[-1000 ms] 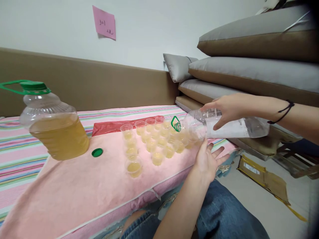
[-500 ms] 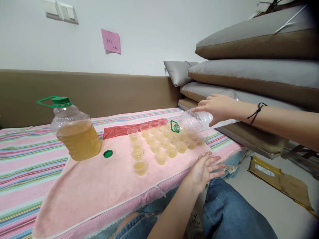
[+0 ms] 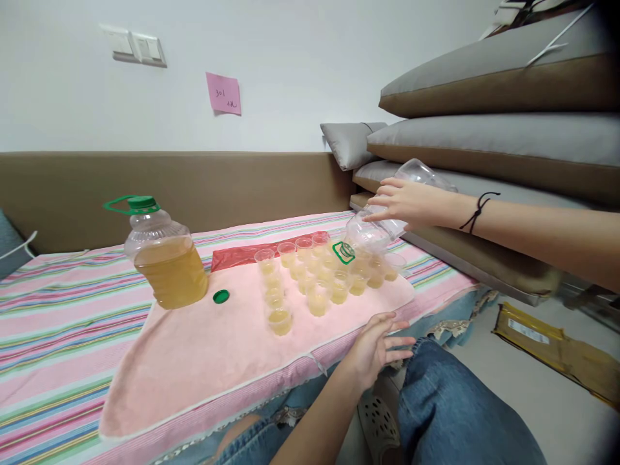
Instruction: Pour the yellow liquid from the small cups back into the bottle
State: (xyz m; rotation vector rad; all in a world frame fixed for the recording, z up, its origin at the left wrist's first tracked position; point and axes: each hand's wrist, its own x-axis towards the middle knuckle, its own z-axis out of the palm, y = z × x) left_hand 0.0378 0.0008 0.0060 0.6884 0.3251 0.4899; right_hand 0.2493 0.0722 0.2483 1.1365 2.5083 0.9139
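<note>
My right hand (image 3: 409,203) grips a large clear plastic bottle (image 3: 368,231) from above. The bottle is tipped, its green-ringed mouth pointing down over the cups; I cannot make out liquid inside it. Several clear plastic cups (image 3: 318,298) of pale yellow liquid stand in rows beneath it on a pink towel (image 3: 203,368). My left hand (image 3: 378,349) hovers palm up at the towel's front edge, fingers spread and holding nothing. On the left a capped big bottle (image 3: 172,271) stands partly full of yellow liquid. Beside it lies a loose green cap (image 3: 221,296).
A red plastic sheet (image 3: 237,256) lies behind the cups on the striped bedspread (image 3: 58,323). Stacked grey-brown cushions (image 3: 484,142) rise at the right. On the floor is a brown package (image 3: 547,342). A pink note (image 3: 223,94) hangs on the wall.
The bottle in my right hand has tilted more steeply, its base higher and its mouth pointing further down. My left hand has shifted slightly left and down. The view has turned a little left.
</note>
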